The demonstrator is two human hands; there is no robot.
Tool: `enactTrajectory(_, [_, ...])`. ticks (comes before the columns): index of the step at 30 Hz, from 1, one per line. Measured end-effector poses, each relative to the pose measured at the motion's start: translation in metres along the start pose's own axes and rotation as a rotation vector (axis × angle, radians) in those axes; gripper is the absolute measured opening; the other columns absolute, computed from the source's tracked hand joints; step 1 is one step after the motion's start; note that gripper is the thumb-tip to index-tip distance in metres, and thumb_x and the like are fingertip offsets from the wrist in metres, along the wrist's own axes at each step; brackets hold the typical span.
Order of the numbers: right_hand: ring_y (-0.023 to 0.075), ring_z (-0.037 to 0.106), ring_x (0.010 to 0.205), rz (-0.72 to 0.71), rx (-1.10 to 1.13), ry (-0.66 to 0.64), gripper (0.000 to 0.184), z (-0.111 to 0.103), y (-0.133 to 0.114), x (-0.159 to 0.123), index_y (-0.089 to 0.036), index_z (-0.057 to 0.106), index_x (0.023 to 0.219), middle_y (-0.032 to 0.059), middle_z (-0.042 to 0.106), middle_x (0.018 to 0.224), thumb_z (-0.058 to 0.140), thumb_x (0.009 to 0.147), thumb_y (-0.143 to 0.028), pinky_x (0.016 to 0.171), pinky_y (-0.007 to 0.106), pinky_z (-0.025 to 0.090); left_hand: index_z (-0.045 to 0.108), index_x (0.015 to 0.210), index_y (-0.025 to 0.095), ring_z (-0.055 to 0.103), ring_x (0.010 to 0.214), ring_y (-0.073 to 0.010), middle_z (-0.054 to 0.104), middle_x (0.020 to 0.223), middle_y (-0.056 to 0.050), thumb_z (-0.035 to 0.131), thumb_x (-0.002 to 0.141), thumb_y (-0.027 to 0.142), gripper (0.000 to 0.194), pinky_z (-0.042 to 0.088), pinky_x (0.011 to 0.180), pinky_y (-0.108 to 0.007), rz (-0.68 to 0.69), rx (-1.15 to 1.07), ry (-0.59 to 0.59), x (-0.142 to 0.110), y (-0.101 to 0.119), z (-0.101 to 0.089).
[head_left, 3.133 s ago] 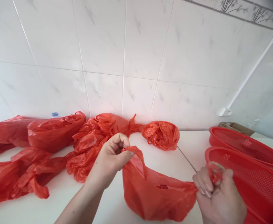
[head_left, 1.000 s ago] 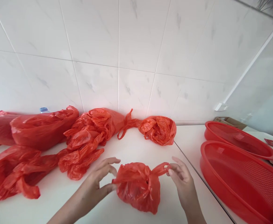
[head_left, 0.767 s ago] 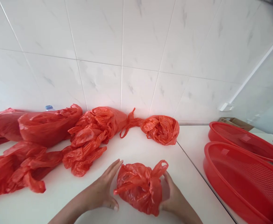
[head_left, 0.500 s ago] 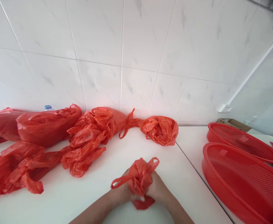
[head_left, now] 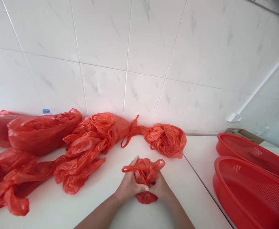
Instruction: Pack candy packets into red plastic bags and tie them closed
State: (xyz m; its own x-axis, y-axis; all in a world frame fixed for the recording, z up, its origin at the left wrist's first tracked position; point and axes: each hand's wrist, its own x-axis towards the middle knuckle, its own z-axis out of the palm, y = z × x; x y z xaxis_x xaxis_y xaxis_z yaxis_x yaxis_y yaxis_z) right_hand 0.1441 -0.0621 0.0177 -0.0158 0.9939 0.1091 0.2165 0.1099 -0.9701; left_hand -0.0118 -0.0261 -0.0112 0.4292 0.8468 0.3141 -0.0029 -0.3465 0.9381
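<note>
Between my two hands is a gathered red plastic bag (head_left: 146, 170), held over the white tabletop near the front. My left hand (head_left: 129, 186) wraps its left side, the thumb pressed across the front. From the right, my right hand (head_left: 162, 186) closes round the bag, its fingers mostly hidden by the plastic. Two loop handles stick out at the top, one to each side, and a bunched end shows below the thumbs. Whatever the bag contains is hidden.
Crumpled red bags (head_left: 98, 133) line the wall, with another bundle (head_left: 165, 140) right of them and more loose bags (head_left: 12, 178) at left. A blue bottle cap (head_left: 46, 111) pokes up behind. Red mesh baskets (head_left: 239, 187) stand at right, near a cardboard box (head_left: 246, 135).
Both hands still grip the bag. My left hand has turned so its thumb and back show more, and the bag's top looks more bunched. The view has shifted slightly.
</note>
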Motion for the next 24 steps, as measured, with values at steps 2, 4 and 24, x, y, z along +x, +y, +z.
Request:
enactTrajectory(2, [0.0273, 0.057, 0.106, -0.014, 0.137, -0.101, 0.053, -0.011, 0.007, -0.002, -0.025, 0.058, 0.112, 0.0062, 0.063, 0.114, 0.075, 0.062, -0.029, 0.093, 0.042, 0.044, 0.035, 0.137, 0.019, 0.041, 0.126, -0.0372, 0.048, 0.130, -0.015, 0.073, 0.062, 0.056, 0.092, 0.035, 0.103, -0.053, 0.041, -0.105, 0.062, -0.003, -0.003, -0.003])
enactTrajectory(4, [0.0266, 0.050, 0.118, 0.001, 0.294, -0.087, 0.056, -0.021, 0.015, -0.003, -0.027, 0.053, 0.123, 0.0070, 0.056, 0.128, 0.070, 0.071, -0.038, 0.100, 0.043, 0.038, 0.026, 0.143, 0.021, 0.034, 0.130, -0.0361, 0.039, 0.138, -0.016, 0.057, 0.074, 0.064, 0.086, 0.031, 0.105, -0.054, 0.129, -0.117, 0.120, -0.006, -0.004, -0.006])
enactTrajectory(24, [0.0098, 0.059, 0.067, 0.196, 0.784, 0.578, 0.019, -0.047, 0.044, 0.000, -0.023, 0.058, 0.074, -0.0039, 0.060, 0.070, 0.072, 0.073, -0.036, 0.058, 0.020, 0.051, 0.064, 0.079, 0.018, 0.060, 0.081, -0.0211, 0.066, 0.082, -0.005, 0.041, 0.090, 0.045, 0.038, 0.046, 0.077, -0.033, -0.064, 0.000, 0.421, 0.004, 0.003, -0.022])
